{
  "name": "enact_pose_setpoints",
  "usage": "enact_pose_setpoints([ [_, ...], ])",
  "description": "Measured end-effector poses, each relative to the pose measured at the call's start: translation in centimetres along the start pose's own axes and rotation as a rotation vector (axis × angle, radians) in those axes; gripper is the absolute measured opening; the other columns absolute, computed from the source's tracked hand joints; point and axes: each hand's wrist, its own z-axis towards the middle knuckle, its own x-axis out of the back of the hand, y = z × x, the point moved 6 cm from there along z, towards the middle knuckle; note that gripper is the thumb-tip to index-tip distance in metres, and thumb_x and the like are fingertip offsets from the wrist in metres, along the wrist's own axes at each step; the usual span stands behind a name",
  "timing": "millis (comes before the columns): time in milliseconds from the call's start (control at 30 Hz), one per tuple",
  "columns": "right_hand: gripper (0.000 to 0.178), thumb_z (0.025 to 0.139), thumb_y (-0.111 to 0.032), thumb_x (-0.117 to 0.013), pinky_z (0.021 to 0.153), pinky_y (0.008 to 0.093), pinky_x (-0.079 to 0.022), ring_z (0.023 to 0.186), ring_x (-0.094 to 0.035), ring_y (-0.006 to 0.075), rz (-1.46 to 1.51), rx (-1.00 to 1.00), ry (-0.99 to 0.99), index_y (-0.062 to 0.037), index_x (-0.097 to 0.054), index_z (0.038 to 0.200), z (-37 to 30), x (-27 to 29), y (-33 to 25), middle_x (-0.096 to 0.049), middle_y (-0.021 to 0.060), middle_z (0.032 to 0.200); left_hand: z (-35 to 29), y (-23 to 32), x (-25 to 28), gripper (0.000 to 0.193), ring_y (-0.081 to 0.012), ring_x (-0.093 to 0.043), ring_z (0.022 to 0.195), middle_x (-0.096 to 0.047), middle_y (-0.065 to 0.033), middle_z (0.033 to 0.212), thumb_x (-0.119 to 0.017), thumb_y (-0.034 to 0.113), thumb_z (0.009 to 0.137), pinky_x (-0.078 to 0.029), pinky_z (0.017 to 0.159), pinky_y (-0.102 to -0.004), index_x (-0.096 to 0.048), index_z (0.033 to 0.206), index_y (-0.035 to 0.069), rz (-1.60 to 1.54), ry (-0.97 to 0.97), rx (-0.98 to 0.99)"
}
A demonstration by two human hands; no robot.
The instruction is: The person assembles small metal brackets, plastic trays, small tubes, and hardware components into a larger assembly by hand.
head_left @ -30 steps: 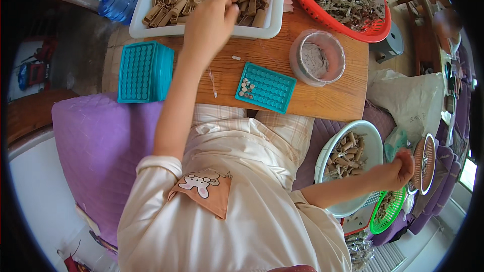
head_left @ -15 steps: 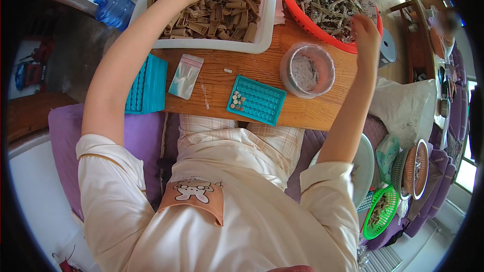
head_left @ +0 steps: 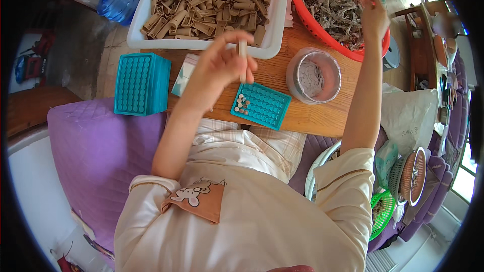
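My left hand [head_left: 219,68] is closed around a small tan paper tube [head_left: 243,60], held upright just above the left end of a teal grid tray [head_left: 262,105] that has a few tubes standing in its holes. The white tub [head_left: 275,35] of several tan tubes lies right behind it. My right hand [head_left: 374,17] reaches into the red basket [head_left: 322,32] of grey dried bits, fingers pinched at its far right side; what it grips is too small to tell. A clear round container [head_left: 313,76] stands between tray and basket.
A stack of teal grid trays [head_left: 140,84] sits at the wooden table's left end, a small plastic bag [head_left: 182,73] beside it. Blue water bottle [head_left: 117,4] at upper left. Purple cushion [head_left: 96,161] under me. White bowl [head_left: 322,166], green basket [head_left: 382,214] and woven dishes [head_left: 411,176] at lower right.
My left hand came back from the white tub to above the teal tray, now holding a tube. My right hand moved deeper along the red basket's far right side.
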Motion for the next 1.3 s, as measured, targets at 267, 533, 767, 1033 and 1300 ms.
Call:
enact_pose_setpoints([
  [267,0.019,0.081,-0.011,-0.048,0.064,0.0192,-0.045,0.081,-0.06,0.0112,0.615,-0.057,0.1,-0.0018,-0.057,0.095,1.9,7.7,-0.6,-0.063,0.0044,0.082,-5.8,-4.7,-0.2,0.033,-0.0115,-0.051,0.066,-0.053,-0.0045,0.078,-0.056,0.018,0.079,-0.041,0.061,-0.022,-0.043,0.108,0.007,-0.203,0.062,0.184],
  [533,0.018,0.08,-0.006,-0.049,0.068,0.0208,-0.045,0.082,-0.058,0.0142,1.071,-0.206,0.054,0.0014,-0.058,0.093,1.0,6.2,0.9,-0.059,0.0059,0.088,-8.2,-7.1,0.6,0.03,-0.0099,-0.05,0.065,-0.052,-0.0021,0.079,-0.054,0.017,0.08,-0.04,0.061,-0.0207,-0.044,0.107,0.01,-0.159,0.132,0.323],
  [767,0.022,0.078,-0.011,-0.056,0.07,0.0207,-0.042,0.084,-0.054,0.0109,0.931,-0.249,0.017,0.0002,-0.058,0.096,0.3,5.5,-0.1,-0.058,0.0062,0.089,-8.9,-8.0,0.7,0.026,-0.0081,-0.05,0.066,-0.052,-0.0005,0.078,-0.053,0.016,0.081,-0.041,0.063,-0.0204,-0.046,0.106,0.012,-0.133,0.191,0.41],
  [1033,0.028,0.075,-0.012,-0.06,0.067,0.0195,-0.043,0.075,-0.057,0.0113,0.866,0.021,0.213,0.0014,-0.056,0.1,2.0,8.9,-2.1,-0.06,0.0062,0.087,-8.8,-9.2,-0.4,0.027,-0.0089,-0.049,0.066,-0.051,-0.0018,0.077,-0.051,0.013,0.081,-0.04,0.061,-0.0206,-0.045,0.107,0.01,-0.119,0.156,0.449],
  [1300,0.024,0.072,-0.028,-0.055,0.068,0.0282,-0.044,0.076,-0.06,0.0208,-0.024,0.047,-0.109,-0.0137,-0.064,0.089,-1.2,2.8,-0.1,-0.063,0.0083,0.079,-8.6,-10.1,-2.0,0.027,-0.0097,-0.048,0.066,-0.051,-0.0038,0.077,-0.051,0.012,0.081,-0.04,0.062,-0.021,-0.045,0.107,0.009,-0.078,0.09,0.478],
])
